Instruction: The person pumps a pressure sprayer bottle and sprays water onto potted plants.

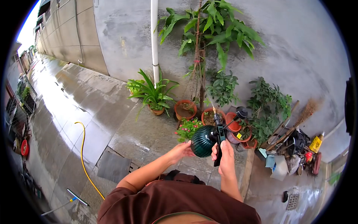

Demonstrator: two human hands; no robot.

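I hold a dark green pump sprayer bottle [202, 141] out in front of me. My left hand [181, 150] cups the bottle's round side. My right hand [225, 158] grips the sprayer's black trigger handle [220, 139], whose nozzle points toward the potted plants. Just beyond the sprayer stand a small pot of pink flowers [187, 128] and several terracotta pots [185, 109] along a grey wall.
A white downpipe [154, 41] runs down the wall beside a tall leafy plant [216, 30]. A yellow hose [83, 156] lies on the wet pavement at left, with a squeegee [71, 199] near it. Brooms, bottles and clutter [294, 149] pile at right.
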